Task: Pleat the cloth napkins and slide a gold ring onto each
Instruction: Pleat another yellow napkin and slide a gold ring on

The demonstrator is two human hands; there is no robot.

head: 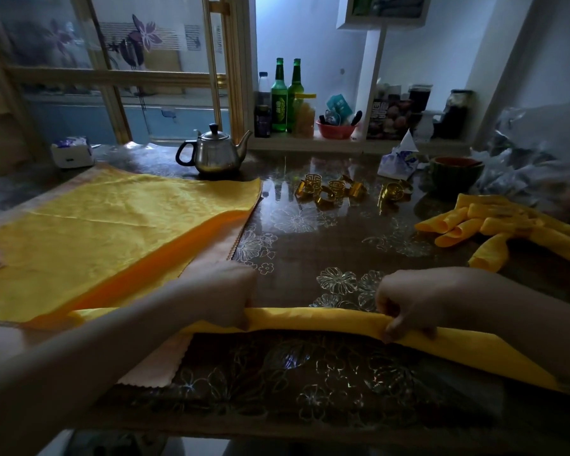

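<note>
A yellow napkin (pixel 313 319) is gathered into a long folded band across the near part of the table. My left hand (pixel 226 291) pinches its left part and my right hand (pixel 408 304) pinches it further right, fingers curled over the fold. A stack of flat yellow napkins (pixel 112 218) lies at the left. Several gold rings (pixel 336 190) sit in a loose group in the middle of the table, beyond my hands. Pleated yellow napkins (pixel 494 225) lie at the right.
A steel teapot (pixel 213 151) stands behind the flat stack. A tissue pack (pixel 397 161) and a cut watermelon (pixel 454 174) sit at the back right, next to plastic bags (pixel 533 153). Bottles (pixel 285 97) and jars line the shelf behind. The table's flowered cover (pixel 310 383) shows near me.
</note>
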